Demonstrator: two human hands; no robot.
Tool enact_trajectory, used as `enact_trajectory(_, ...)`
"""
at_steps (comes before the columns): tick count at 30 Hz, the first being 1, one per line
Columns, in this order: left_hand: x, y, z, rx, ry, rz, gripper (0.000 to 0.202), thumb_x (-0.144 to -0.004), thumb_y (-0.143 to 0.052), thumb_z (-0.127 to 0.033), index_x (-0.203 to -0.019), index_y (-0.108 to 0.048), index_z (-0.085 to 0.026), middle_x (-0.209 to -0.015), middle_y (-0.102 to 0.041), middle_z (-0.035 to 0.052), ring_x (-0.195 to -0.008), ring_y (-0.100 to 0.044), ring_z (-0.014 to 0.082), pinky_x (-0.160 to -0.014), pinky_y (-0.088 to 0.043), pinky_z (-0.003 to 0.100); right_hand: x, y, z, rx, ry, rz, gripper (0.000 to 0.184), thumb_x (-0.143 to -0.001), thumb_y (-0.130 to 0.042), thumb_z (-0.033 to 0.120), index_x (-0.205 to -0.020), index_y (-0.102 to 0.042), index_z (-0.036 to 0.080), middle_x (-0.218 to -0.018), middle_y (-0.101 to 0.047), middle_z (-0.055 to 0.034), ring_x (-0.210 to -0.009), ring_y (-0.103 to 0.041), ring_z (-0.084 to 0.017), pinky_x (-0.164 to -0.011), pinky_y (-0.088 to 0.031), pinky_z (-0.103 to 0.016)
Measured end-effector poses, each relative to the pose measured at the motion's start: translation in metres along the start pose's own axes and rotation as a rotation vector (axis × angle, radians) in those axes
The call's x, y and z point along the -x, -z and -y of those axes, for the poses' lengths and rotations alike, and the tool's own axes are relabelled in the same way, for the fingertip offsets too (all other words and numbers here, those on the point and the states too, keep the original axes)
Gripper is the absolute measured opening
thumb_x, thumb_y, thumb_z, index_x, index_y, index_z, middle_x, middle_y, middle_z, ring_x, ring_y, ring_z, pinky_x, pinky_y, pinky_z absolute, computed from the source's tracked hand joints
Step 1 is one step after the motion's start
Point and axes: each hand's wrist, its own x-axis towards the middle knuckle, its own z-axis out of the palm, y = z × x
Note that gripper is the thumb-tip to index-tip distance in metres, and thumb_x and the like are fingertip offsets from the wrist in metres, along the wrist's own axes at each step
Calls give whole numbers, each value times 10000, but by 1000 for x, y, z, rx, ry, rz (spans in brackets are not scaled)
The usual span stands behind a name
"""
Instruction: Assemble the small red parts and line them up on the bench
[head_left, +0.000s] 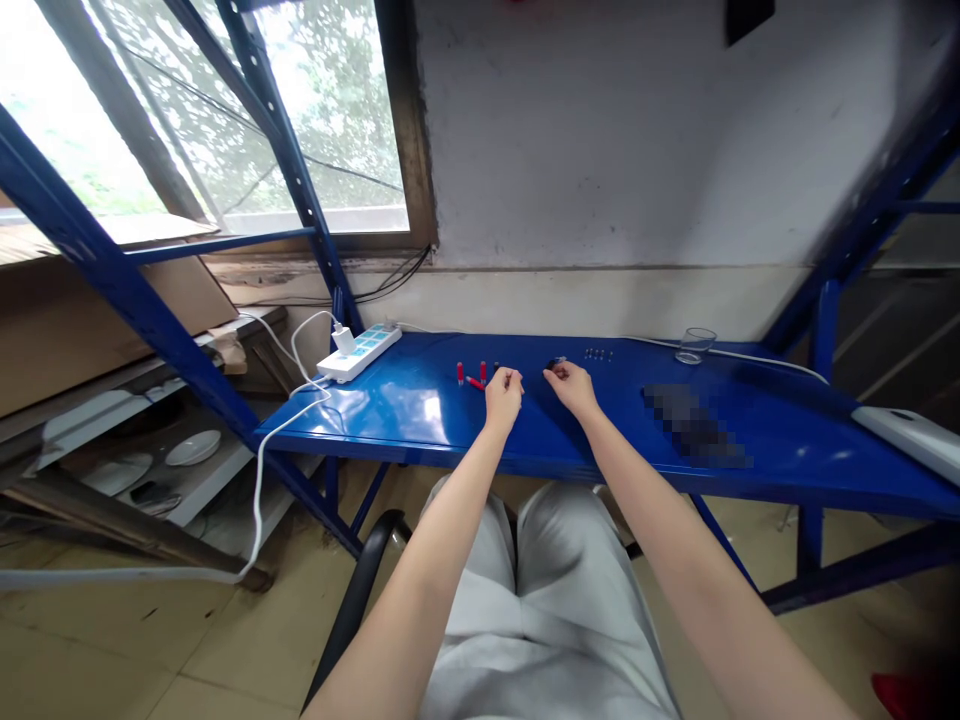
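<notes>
My left hand (503, 397) is above the blue table with its fingers pinched together; whatever is in them is too small to make out. Just left of it are several small red cylinders: one upright (460, 374), another upright (483, 371), and one lying on its side (475, 383). My right hand (573, 388) has its thumb and fingertips closed beside a small dark object (555, 362). I cannot tell whether those fingers grip it. Several tiny metallic pieces (598, 354) lie in rows beyond my right hand.
A white power strip (360, 353) with a plugged-in cable sits at the blue table's (397, 400) left end. Toward the right are a clear glass (695, 345), a blurred dark item (694, 428) and a white object (911, 437). Blue metal posts (825, 330) rise at both ends.
</notes>
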Motion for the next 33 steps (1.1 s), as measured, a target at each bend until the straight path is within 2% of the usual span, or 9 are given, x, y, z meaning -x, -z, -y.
enact_trajectory(2,0,1,-1,0,23,-22,200,-838,-396,-324,-736,-493,-182,-571,-490,-36,-418,-421,61,-449,-351,190,-13,2,-10,58,-80,-12,196,-688,-550,365,-638,-535,175,-615,-589,-51,-580,-534,-170,-551,-391,-281)
enact_trajectory(4,1,1,-2,-3,36,-30,199,-833,-400,-326,-736,-497,-182,-567,-494,-34,-426,-427,66,-455,-353,193,-23,2,-19,118,-115,29,171,-674,-571,340,-643,-545,173,-617,-589,-50,-580,-532,-168,-535,-378,-271)
enact_trajectory(9,1,1,-3,-30,41,-30,209,-826,-409,-330,-715,-503,-180,-549,-496,-28,-452,-445,74,-482,-357,197,-34,-3,-30,209,-77,135,178,-691,-587,348,-682,-578,170,-663,-608,-51,-561,-523,-148,-530,-371,-259)
enact_trajectory(18,1,1,-2,-68,27,-19,216,-823,-410,-326,-717,-520,-173,-538,-497,-27,-480,-455,79,-526,-364,205,-45,-6,-28,389,-102,260,166,-734,-587,319,-787,-614,164,-751,-632,-70,-701,-578,-172,-604,-400,-244)
enact_trajectory(24,1,1,-2,-72,23,-21,218,-819,-416,-320,-702,-528,-175,-534,-506,-22,-487,-464,84,-533,-362,209,-51,-6,-32,392,-123,366,168,-752,-553,169,-911,-595,132,-874,-638,-112,-773,-590,-184,-655,-421,-254)
enact_trajectory(28,1,2,-3,-48,32,-71,215,-812,-434,-321,-692,-533,-173,-523,-503,-24,-478,-461,82,-524,-360,205,-52,-6,-29,403,-171,380,167,-738,-563,144,-899,-602,117,-869,-639,-133,-807,-599,-220,-654,-430,-272)
enact_trajectory(33,1,4,-4,58,74,-152,190,-797,-463,-308,-687,-531,-168,-516,-489,-31,-427,-435,68,-454,-336,193,-52,-3,-23,388,-186,376,117,-707,-603,167,-817,-618,131,-773,-639,-119,-740,-612,-221,-607,-437,-269)
